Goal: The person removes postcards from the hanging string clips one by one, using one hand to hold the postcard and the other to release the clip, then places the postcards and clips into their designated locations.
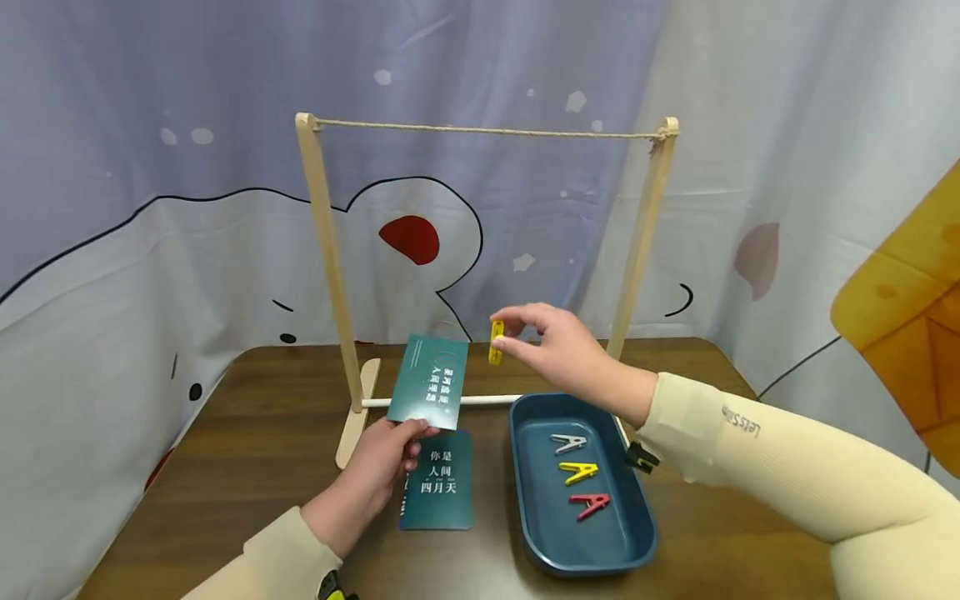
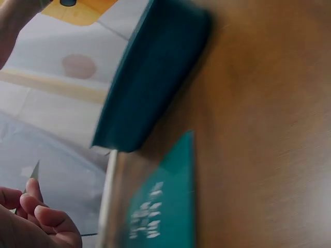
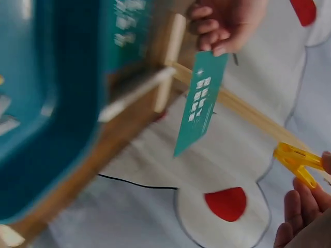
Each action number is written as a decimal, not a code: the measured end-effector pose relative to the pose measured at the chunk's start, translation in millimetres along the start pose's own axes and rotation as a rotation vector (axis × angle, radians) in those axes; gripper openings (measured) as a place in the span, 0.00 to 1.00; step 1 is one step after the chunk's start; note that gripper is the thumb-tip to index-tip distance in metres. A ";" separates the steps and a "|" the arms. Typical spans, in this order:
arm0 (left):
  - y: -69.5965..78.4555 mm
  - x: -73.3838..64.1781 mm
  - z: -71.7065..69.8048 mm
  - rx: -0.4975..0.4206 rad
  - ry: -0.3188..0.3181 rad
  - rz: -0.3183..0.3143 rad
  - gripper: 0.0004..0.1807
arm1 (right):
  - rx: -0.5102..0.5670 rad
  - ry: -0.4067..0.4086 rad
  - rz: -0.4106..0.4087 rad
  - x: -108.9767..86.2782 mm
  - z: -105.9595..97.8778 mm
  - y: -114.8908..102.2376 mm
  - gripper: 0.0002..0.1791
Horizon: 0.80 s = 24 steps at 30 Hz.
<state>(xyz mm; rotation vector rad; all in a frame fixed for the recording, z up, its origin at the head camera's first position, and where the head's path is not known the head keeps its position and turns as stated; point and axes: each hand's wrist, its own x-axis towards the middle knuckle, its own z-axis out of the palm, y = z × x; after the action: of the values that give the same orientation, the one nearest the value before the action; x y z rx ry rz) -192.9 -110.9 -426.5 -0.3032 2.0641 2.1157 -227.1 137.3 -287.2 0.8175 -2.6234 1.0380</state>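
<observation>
My left hand [image 1: 378, 462] pinches a green card [image 1: 429, 383] with white lettering by its lower edge, thumb on top, holding it up over the table. In the right wrist view the same card [image 3: 200, 101] hangs from those fingers. My right hand [image 1: 558, 346] holds a yellow clothespin [image 1: 496, 342] between thumb and fingertips, a little to the right of the card. A second green card [image 1: 437, 492] lies on the table beneath the left hand. To its right, a blue tray [image 1: 525, 517] contains a grey clothespin [image 1: 568, 443], a yellow one and a red clothespin [image 1: 590, 505].
A wooden frame stands behind the hands, with a left post [image 1: 328, 250], a right post [image 1: 643, 242] and a string [image 1: 480, 130] stretched across the top. A white bar [image 1: 487, 400] joins the posts low down. A printed curtain [image 1: 187, 275] hangs behind the brown table [image 1: 247, 467].
</observation>
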 end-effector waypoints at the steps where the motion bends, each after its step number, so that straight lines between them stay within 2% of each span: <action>1: -5.1 -3.7 -0.5 -0.003 -0.004 -0.013 0.14 | -0.022 -0.028 0.012 -7.8 1.6 4.1 0.18; 7: -30.9 -23.8 -5.0 -0.010 -0.044 -0.101 0.14 | -0.148 -0.224 0.023 -52.9 8.2 30.8 0.18; 11: -43.0 -34.0 -7.9 -0.005 -0.081 -0.147 0.16 | -0.250 -0.398 -0.026 -80.8 11.2 48.2 0.16; 13: -47.8 -37.7 -8.6 -0.008 -0.098 -0.161 0.17 | -0.281 -0.460 -0.048 -92.2 14.0 54.6 0.13; 19: -55.8 -45.3 -10.2 -0.005 -0.170 -0.213 0.20 | -0.323 -0.546 -0.089 -118.2 26.2 65.8 0.11; 24: -59.3 -50.6 -14.4 0.027 -0.251 -0.275 0.18 | -0.341 -0.600 -0.103 -130.8 33.8 72.5 0.10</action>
<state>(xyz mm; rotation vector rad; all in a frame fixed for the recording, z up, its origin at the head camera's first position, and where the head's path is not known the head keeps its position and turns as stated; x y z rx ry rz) -128.2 -122.6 -470.8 -0.2832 1.7938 1.8578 -159.5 212.7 -402.2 1.3159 -3.0585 0.3209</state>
